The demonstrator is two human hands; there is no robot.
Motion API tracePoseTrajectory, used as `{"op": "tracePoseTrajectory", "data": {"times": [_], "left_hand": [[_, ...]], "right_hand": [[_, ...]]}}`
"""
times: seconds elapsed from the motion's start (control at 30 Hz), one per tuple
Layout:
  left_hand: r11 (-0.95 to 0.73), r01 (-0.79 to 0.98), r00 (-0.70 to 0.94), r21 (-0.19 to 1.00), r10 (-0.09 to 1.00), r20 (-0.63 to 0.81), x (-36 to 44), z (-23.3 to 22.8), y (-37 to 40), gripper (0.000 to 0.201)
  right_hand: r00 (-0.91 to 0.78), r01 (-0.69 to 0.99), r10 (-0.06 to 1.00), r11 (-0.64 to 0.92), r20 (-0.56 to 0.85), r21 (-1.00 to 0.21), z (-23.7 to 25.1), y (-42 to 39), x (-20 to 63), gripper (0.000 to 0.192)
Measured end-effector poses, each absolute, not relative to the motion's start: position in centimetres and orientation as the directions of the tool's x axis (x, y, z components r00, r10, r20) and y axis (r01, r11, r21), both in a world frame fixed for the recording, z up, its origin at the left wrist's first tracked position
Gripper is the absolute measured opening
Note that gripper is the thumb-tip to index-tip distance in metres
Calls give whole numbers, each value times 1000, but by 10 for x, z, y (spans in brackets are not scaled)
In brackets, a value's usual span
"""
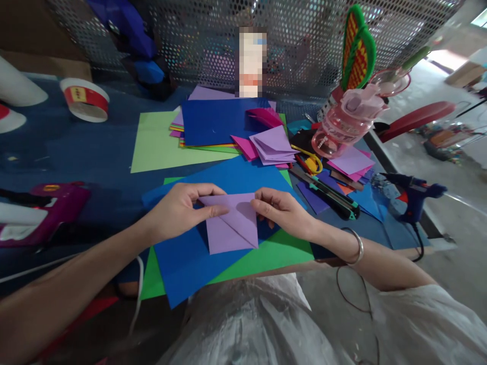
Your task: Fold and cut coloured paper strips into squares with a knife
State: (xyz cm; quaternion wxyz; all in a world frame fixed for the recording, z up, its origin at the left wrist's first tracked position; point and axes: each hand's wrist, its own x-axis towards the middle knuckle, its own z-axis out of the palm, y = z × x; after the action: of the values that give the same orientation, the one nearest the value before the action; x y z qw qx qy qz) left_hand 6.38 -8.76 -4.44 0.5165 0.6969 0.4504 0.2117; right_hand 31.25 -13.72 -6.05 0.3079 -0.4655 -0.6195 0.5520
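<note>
Between my two hands is a square of light purple paper point(233, 234) with a diagonal crease or folded edge across it. My left hand point(192, 205) pinches its upper left part, thumb on top and fingers behind. At the upper right corner my right hand point(279, 210) grips the same paper between thumb and fingers; some fingertips are hidden. Under it lies a large blue sheet point(182, 271), turned at an angle over a green sheet point(281, 248). Folded light purple papers point(272, 144) are piled just beyond, beside pink folded pieces point(245, 147).
Utility knives point(331, 195), a pink bottle point(342, 124) and a blue glue gun point(413, 195) occupy the right side. At left are a purple tool point(57, 208) and a paper cup point(85, 99). Stacked coloured sheets point(213, 121) lie before a perforated metal panel point(198, 45).
</note>
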Motion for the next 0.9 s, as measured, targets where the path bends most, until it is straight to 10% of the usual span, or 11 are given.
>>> {"op": "tracePoseTrajectory", "data": {"times": [0.23, 0.53, 0.9], "left_hand": [[-100, 395, 392, 913, 918, -69, 68, -44, -89, 50], [384, 15, 469, 923, 813, -346, 75, -48, -95, 54], [64, 252, 535, 966, 822, -194, 78, -51, -105, 42]], "right_hand": [[-296, 218, 945, -78, -142, -973, -64, -137, 309, 48], [-167, -183, 975, -174, -144, -968, -62, -142, 302, 54], [-247, -178, 956, -207, -160, -962, -61, -144, 300, 47]]}}
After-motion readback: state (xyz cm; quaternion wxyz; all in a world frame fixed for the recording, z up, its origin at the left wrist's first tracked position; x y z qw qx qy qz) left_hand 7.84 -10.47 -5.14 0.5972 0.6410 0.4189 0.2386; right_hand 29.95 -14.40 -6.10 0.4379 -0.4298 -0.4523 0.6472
